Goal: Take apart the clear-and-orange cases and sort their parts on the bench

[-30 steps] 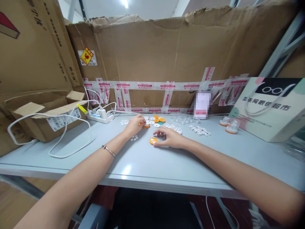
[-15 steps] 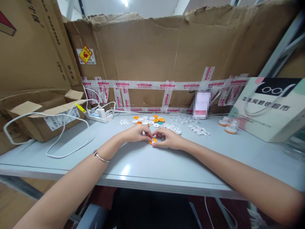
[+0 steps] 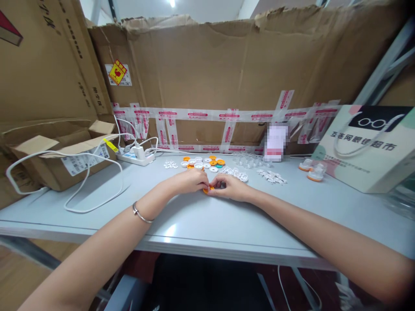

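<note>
An orange round cap (image 3: 206,191) rests low over the table between my two hands. My right hand (image 3: 234,188) grips its right edge between thumb and index finger. From the left, my left hand (image 3: 192,181) pinches down at the cap's middle; the fingertips hide what they hold, if anything. A small whitish part shows inside the cap, largely covered by fingers. Just beyond the hands lie several orange caps (image 3: 221,162) and white round caps (image 3: 198,166). White small parts (image 3: 235,174) are heaped behind my right hand.
Clear plastic pieces (image 3: 249,160) and more white bits (image 3: 271,176) lie at the back right. Assembled orange-based pieces (image 3: 315,172) stand near a paper bag (image 3: 363,151). Leftward are a power strip (image 3: 136,157), a looped white cable (image 3: 78,211) and an open cardboard box (image 3: 61,168).
My left hand has shifted slightly right and its fingers have closed in over the orange cap, covering more of it. My right hand keeps its grip on the edge.
</note>
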`<state>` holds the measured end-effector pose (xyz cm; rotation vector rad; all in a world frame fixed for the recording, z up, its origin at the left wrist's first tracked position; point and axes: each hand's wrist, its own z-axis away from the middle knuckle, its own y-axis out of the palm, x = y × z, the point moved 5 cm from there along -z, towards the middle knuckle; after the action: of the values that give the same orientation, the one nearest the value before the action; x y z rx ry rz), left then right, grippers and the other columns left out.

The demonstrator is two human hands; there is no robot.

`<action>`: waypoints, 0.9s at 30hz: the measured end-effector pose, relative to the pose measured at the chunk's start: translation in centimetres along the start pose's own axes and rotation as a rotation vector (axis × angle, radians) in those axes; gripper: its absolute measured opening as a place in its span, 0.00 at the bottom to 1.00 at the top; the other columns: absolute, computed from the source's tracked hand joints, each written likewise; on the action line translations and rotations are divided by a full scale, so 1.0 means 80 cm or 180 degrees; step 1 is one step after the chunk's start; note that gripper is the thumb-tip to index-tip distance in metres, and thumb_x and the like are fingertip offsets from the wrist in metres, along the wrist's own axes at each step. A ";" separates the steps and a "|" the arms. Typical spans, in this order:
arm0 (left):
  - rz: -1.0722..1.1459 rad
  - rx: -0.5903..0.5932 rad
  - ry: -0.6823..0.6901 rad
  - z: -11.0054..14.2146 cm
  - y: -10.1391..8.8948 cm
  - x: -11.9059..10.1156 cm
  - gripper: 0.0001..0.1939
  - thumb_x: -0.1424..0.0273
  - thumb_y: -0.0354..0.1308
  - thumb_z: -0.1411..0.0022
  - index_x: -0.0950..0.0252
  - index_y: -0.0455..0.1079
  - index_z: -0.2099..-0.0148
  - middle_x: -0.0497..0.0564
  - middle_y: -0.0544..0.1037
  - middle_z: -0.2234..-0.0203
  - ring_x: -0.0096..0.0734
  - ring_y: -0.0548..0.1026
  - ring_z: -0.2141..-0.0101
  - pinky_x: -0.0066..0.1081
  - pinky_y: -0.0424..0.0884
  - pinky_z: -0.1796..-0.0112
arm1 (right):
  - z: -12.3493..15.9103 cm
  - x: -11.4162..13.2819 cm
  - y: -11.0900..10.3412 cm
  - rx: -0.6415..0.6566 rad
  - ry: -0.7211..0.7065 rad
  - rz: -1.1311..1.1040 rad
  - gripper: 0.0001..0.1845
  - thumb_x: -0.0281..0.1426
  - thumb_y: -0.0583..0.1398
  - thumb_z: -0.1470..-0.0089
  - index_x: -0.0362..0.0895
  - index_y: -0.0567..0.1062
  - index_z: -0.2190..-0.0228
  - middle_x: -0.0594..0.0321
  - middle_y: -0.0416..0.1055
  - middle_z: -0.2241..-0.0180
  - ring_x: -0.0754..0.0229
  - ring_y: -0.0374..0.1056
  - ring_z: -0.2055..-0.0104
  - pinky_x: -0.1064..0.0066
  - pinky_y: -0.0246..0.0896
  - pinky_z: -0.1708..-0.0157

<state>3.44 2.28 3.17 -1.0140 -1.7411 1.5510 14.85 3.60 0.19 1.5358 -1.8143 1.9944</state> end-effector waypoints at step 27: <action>-0.0273 -0.0290 -0.0115 0.110 -0.034 0.054 0.10 0.72 0.47 0.40 0.66 0.70 0.65 0.52 0.73 0.69 0.27 0.71 0.67 0.25 0.65 0.64 | 0.005 0.002 -0.003 -0.0216 0.0058 0.0052 0.17 0.42 0.62 0.59 0.43 0.76 0.70 0.62 0.70 0.70 0.62 0.63 0.68 0.72 0.56 0.70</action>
<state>-6.57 1.11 4.28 -0.9471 -1.8701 1.4566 15.15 3.27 0.39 1.4843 -1.8733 1.9257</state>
